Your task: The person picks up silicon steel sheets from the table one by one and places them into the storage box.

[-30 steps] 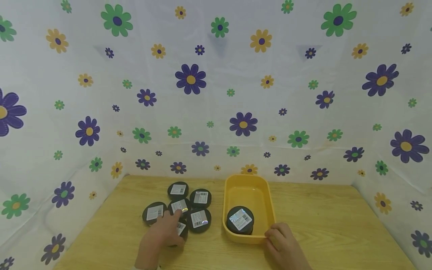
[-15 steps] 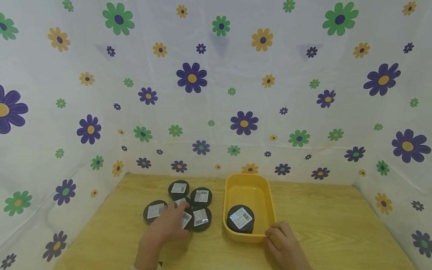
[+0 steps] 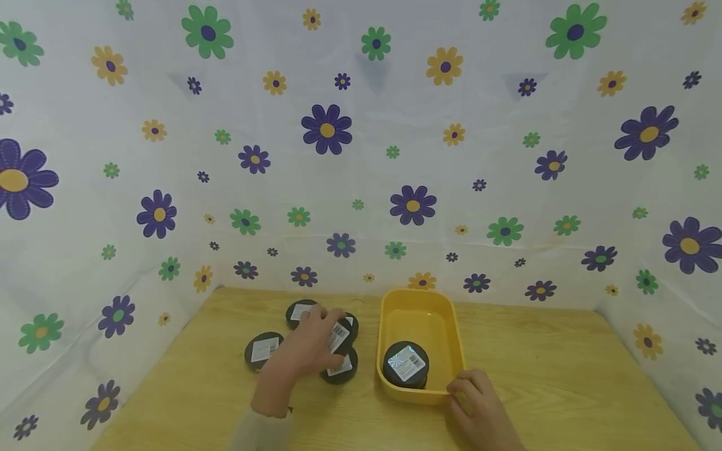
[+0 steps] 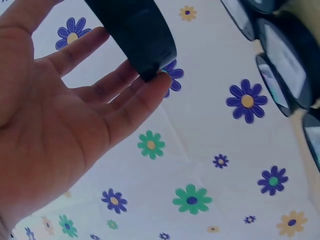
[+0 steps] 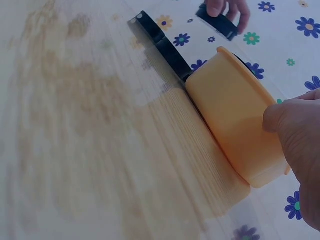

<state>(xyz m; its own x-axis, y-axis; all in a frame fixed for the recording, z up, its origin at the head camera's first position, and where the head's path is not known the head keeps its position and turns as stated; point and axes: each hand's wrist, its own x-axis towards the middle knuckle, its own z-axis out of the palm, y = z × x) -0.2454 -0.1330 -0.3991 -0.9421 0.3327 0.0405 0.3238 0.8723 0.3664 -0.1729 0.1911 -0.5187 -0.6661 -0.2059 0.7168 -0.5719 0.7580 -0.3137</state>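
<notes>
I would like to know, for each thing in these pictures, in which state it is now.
Left hand: fingers gripping a black disc
Held black disc: lifted above the table, tilted
Right hand: holding the tray's near right corner
Yellow tray: upright, open on top, partly filled
Disc in the tray: label up
Discs on the table: labels up, some partly hidden
Flowered cloth: hanging, creased

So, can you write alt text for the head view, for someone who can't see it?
A person's left hand holds a barcode-labelled black disc over similar discs on a wood-grain table; the right hand grips the near right corner of a yellow tray. Another labelled disc lies in the tray's near left corner. A white flower-print sheet hangs behind.
</notes>
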